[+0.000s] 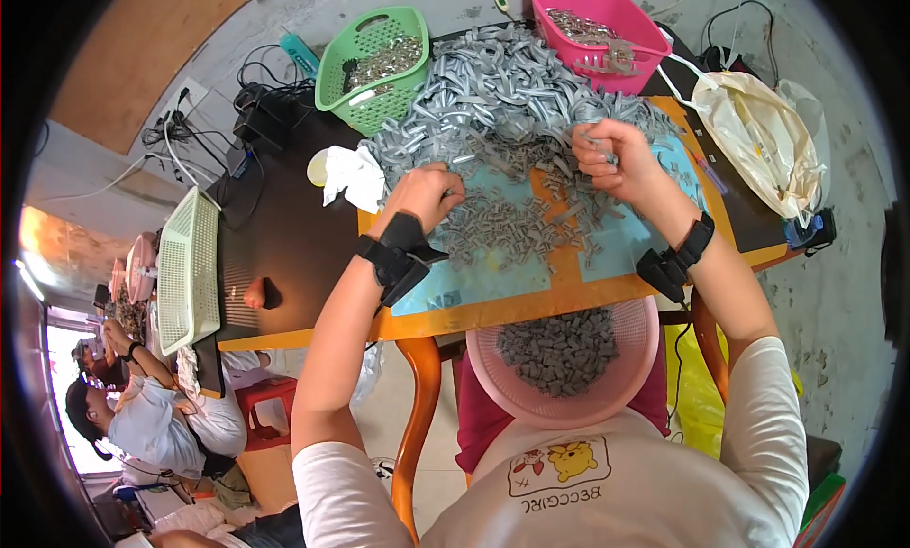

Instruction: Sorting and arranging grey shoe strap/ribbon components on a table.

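Observation:
My left hand (424, 193) is closed above the left side of the table mat, knuckles up. Whatever its fingertips hold is hidden. On the right, my right hand (614, 159) is raised with curled fingers, and small grey plastic pieces show at the fingers. Behind both hands rises a big heap of curved silver-grey plastic pieces (512, 83). Between and in front of them, many small grey pieces (502, 228) lie scattered over the light blue mat (474, 290). A pink round basket (633, 368) on my lap holds a mound of small dark grey pieces (559, 351).
A green basket (355, 45) and a bright pink basket (654, 38), both with shiny pieces, stand at the back. White crumpled tissue (355, 176) lies left. A cream bag (758, 136) sits right. A pale slatted basket (190, 273) and another person (156, 425) are at far left.

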Available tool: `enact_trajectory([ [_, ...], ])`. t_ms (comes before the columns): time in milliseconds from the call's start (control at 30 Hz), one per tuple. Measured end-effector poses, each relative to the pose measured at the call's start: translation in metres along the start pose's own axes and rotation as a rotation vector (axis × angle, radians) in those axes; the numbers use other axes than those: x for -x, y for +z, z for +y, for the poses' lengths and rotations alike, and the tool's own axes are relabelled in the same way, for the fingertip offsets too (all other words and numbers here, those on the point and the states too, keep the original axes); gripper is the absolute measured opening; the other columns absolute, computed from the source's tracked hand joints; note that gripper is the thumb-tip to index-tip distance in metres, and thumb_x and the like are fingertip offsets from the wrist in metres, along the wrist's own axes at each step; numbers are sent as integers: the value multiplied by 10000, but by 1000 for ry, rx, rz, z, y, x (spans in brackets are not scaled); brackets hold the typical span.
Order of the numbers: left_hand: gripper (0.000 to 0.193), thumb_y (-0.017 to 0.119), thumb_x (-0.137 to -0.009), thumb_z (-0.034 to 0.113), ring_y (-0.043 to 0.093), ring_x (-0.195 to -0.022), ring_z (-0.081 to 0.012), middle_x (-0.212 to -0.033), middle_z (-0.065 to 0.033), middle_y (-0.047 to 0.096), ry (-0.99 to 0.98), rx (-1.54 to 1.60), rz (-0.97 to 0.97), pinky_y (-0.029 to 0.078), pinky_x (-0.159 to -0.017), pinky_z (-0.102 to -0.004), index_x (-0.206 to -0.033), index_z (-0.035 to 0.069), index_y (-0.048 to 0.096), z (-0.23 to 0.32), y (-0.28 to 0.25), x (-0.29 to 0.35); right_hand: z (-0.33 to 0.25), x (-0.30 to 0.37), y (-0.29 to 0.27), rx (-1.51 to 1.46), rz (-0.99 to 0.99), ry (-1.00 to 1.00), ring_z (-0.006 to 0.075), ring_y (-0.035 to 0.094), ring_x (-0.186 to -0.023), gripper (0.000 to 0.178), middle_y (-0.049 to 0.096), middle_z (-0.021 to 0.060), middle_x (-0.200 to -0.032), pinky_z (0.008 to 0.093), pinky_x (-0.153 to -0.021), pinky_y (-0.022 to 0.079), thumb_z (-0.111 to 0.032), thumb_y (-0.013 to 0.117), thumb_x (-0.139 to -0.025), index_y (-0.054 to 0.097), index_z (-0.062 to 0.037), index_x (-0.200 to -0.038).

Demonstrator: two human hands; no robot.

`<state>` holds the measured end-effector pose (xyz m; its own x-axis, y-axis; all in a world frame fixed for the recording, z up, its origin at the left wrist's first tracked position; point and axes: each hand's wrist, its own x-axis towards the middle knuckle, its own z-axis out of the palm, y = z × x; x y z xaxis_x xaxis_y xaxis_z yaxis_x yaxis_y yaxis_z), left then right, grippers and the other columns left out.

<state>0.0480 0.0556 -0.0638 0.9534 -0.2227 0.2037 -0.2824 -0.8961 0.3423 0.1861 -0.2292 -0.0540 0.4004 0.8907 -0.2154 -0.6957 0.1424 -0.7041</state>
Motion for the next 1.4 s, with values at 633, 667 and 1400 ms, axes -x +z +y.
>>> enact_trajectory([
  [633,265,649,-756,44,616,-773,-317,-853,-143,631,-255,-12,-59,491,-707,-393,-1018,86,652,2,-33,46,29,18,39,1472,3,-224,78,481,-508,223,506,-2,-527,264,-481,350,-269,695,-789,650,-51,-781],
  [667,248,635,-772,43,613,-765,-324,-850,-144,629,-272,37,-31,491,-694,-383,-1016,85,654,9,-33,44,28,22,42,1573,5,-210,89,496,-513,217,523,25,-548,278,-482,354,-263,706,-767,650,-57,-802],
  [1400,313,544,-738,65,515,-981,-314,-1069,-167,506,396,254,-118,437,-819,-387,-1043,3,517,199,36,55,134,107,69,-339,353,375,140,573,-744,362,587,-9,-830,284,-664,475,-419,443,-941,595,-101,-1024],
])
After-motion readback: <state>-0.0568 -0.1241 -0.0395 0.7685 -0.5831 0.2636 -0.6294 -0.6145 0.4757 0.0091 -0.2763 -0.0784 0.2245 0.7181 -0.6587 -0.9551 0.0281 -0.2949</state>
